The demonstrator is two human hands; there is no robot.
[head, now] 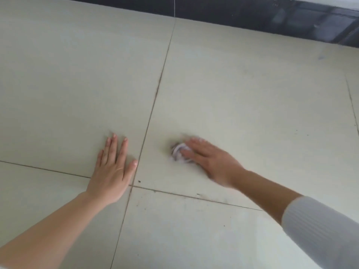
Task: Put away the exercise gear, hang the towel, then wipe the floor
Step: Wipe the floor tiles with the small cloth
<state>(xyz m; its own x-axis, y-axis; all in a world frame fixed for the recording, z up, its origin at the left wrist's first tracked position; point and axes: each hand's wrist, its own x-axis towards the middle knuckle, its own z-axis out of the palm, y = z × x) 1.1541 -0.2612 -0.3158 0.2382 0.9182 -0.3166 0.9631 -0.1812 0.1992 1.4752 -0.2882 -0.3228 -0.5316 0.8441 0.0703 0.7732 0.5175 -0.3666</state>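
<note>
Floor tiles point(233, 94), pale and glossy, get a wipe as a person leans over them with both arms out. A crumpled white wad point(177, 152), paper or thin cloth (motion blur leaves that unsettled), lies on the tile just right of a grout line point(155, 100) that runs away from the person toward the dark skirting point(252, 16).

The right hand point(209, 162), coming out of a ribbed grey sleeve point(320, 230), lies over the wad's right side. Its fingers look laid out fairly straight on top and pressing down rather than wrapped round it, a hold that would suit pushing the wad across the tile. The hand points to the upper left of the view.

The left hand point(113, 167) is spread flat on the neighbouring tile, fingers apart and aimed toward the skirting, holding nothing. By its placing, it is most likely propping the person's weight.

The wad itself is a rounded bundle with no clear long axis or heading; only its left half shows past the fingers.

A small dark speck point(139, 181) sits near where the grout lines cross, between the two hands. No exercise gear or towel is in view, so this reads as the task's last stage.
</note>
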